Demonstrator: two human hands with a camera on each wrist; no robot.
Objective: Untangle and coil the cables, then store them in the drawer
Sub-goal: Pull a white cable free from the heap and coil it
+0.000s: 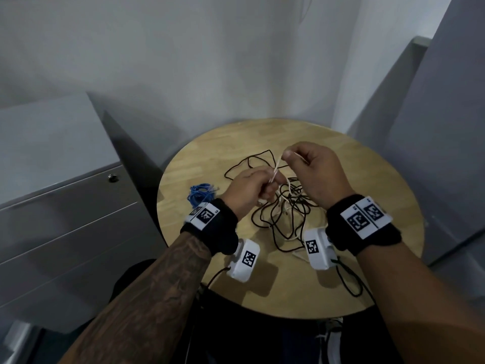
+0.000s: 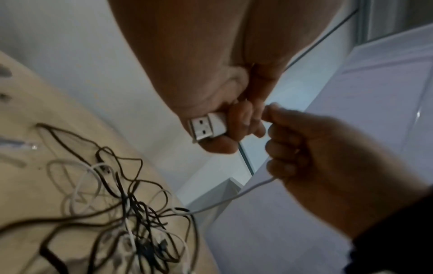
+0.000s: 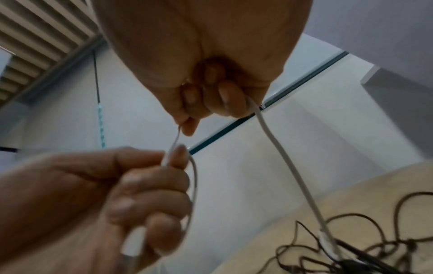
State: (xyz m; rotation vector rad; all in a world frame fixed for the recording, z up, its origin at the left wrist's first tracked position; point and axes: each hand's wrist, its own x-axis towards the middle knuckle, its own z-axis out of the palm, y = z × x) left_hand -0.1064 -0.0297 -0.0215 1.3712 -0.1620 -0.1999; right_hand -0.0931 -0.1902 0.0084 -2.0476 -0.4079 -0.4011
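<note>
A tangle of black cable (image 1: 283, 208) and white cable (image 1: 277, 168) lies in the middle of the round wooden table (image 1: 367, 179). My left hand (image 1: 252, 190) is closed round the white cable's USB plug (image 2: 207, 128) and a loop of the cable. Just above it, my right hand (image 1: 309, 169) pinches the same white cable (image 3: 276, 144) between thumb and finger. A short taut stretch runs between the two hands, and the rest of the white cable drops into the tangle (image 2: 131, 222). A coiled blue cable (image 1: 200, 194) lies on the table's left side.
A grey drawer cabinet (image 1: 65, 219) with a lock (image 1: 113, 177) stands left of the table, its drawers closed. Another grey cabinet (image 1: 433, 153) stands on the right. White walls close the corner behind. Black cords trail from the wrist cameras over the table's near edge.
</note>
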